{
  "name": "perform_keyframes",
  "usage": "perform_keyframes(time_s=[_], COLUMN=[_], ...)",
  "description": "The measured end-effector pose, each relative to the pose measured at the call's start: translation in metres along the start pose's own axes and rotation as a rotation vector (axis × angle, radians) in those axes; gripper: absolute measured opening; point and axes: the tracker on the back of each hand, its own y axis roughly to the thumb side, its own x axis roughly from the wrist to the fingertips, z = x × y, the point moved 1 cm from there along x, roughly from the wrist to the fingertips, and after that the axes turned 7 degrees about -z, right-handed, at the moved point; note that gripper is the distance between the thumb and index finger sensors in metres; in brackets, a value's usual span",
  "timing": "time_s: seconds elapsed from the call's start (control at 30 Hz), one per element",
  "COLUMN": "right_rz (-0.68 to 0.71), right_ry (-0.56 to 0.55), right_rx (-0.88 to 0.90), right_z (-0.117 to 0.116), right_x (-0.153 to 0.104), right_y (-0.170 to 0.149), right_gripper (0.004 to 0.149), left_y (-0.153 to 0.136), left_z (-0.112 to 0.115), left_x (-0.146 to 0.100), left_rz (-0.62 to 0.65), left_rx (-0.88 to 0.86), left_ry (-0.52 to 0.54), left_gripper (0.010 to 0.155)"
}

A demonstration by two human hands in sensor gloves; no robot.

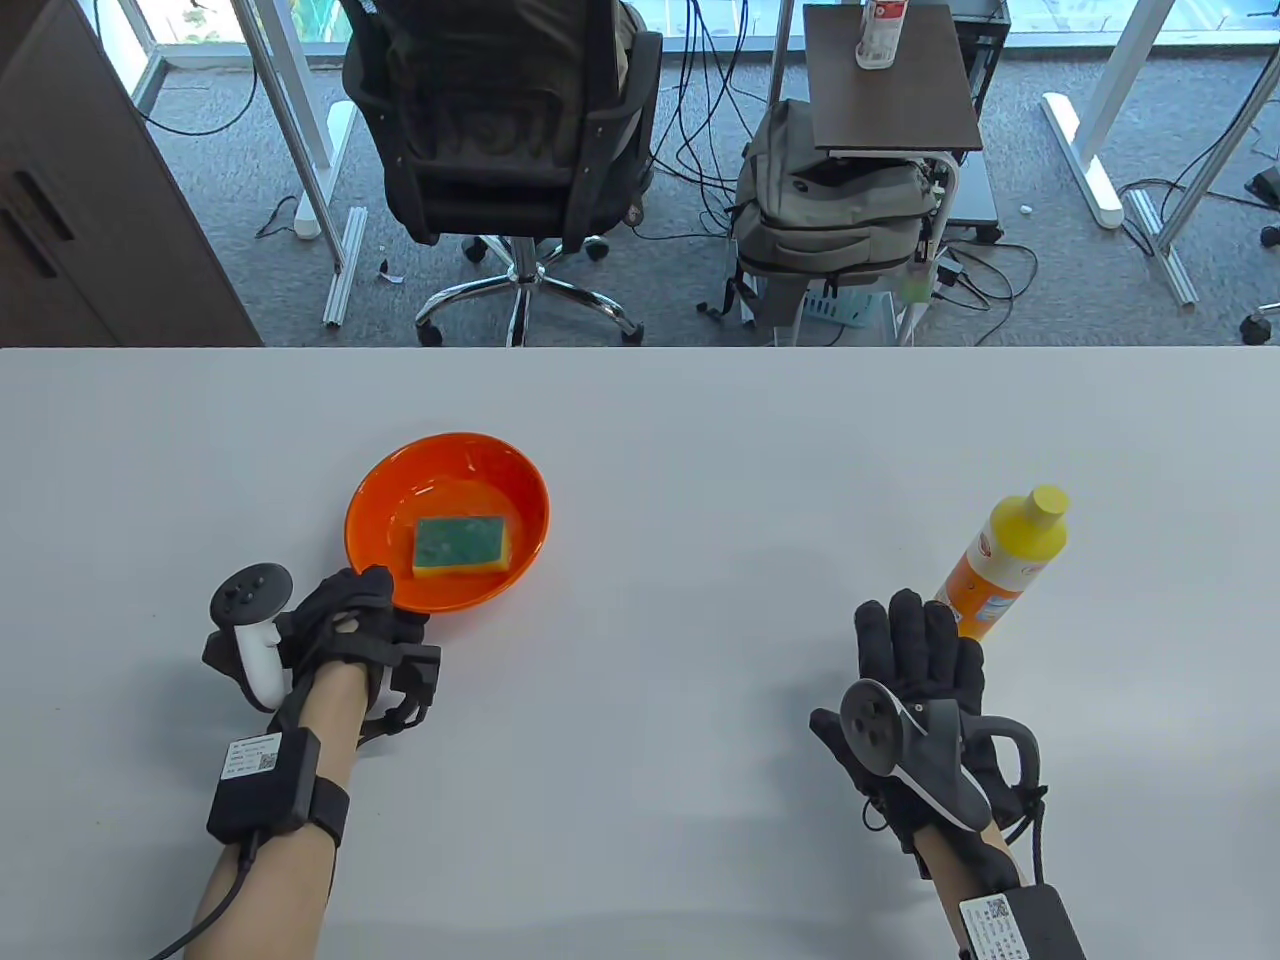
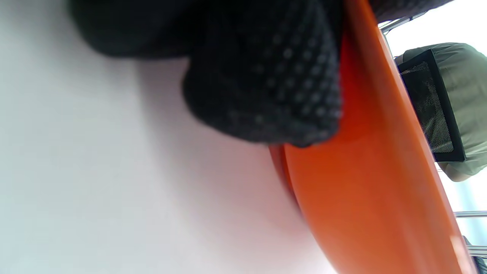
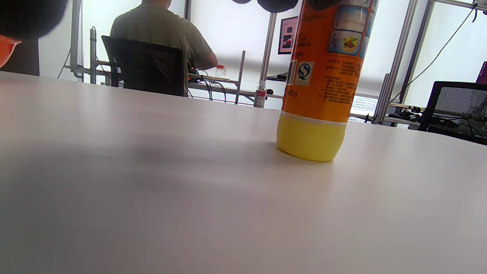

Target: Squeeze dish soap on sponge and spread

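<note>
A green and yellow sponge [image 1: 460, 545] lies in an orange bowl [image 1: 370, 490] on the white table. My left hand [image 1: 385, 600] grips the bowl's near rim. In the left wrist view a gloved finger [image 2: 266, 83] presses on the bowl's outer wall [image 2: 373, 190]. A yellow and orange dish soap bottle [image 1: 1005, 575] stands upright at the right with its cap on. My right hand [image 1: 915, 620] lies open with its fingers stretched out, just short of the bottle's base. In the right wrist view the bottle [image 3: 323, 76] stands close in front, untouched.
The table [image 1: 700, 480] ends at a far edge above the bowl. Beyond it stand an office chair [image 1: 500, 120], a backpack [image 1: 830, 210] and a small side table [image 1: 890, 80]. The bowl's edge shows at the far left of the right wrist view [image 3: 5, 47].
</note>
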Motion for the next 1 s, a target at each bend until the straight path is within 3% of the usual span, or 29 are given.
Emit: perform_keyframes(time_s=[0.27, 0.6, 1.0], right_rz=[0.004, 0.009, 0.021], right_ry=[-0.002, -0.003, 0.008], right_rx=[0.008, 0.023, 0.012], right_z=[0.0, 0.0, 0.0], right_x=[0.0, -0.001, -0.003], right_y=[0.0, -0.001, 0.002], right_gripper=[0.102, 0.103, 0.103], left_y=[0.005, 0.008, 0.001], left_z=[0.018, 0.062, 0.093], left_x=[-0.019, -0.054, -0.07], left_rz=[0.083, 0.187, 0.257], left_rx=[0.068, 0.222, 0.331], left_ry=[-0.114, -0.264, -0.383], left_gripper=[0.06, 0.06, 0.06])
